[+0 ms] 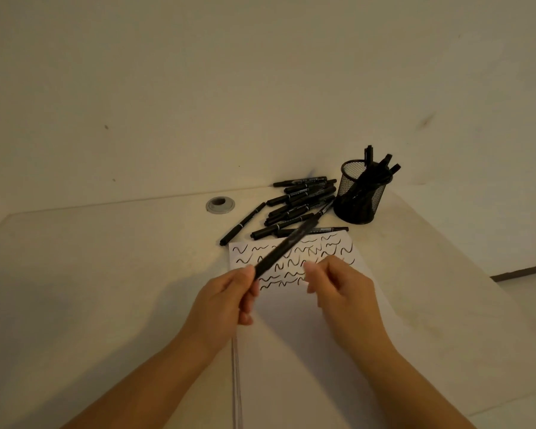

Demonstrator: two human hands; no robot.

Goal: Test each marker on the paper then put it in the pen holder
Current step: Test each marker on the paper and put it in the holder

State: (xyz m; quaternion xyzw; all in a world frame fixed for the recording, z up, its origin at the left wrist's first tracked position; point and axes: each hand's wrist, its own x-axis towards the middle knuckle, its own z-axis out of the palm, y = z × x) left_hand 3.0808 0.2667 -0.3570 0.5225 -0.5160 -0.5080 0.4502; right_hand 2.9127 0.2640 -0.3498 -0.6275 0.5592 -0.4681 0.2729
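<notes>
L hand [229,300] gripping marker [287,244] over paper [294,323], R hand [342,287] beside, loosely curled & empty, desk edge [446,239] near

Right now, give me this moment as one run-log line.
left hand: holds marker above paper | right hand: empty, beside | pile: untested | pen holder: several in

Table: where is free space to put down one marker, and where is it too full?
Free: the bare table left of the paper, below the round grommet. Crowded: the far corner, with the marker pile beside the pen holder.
</notes>
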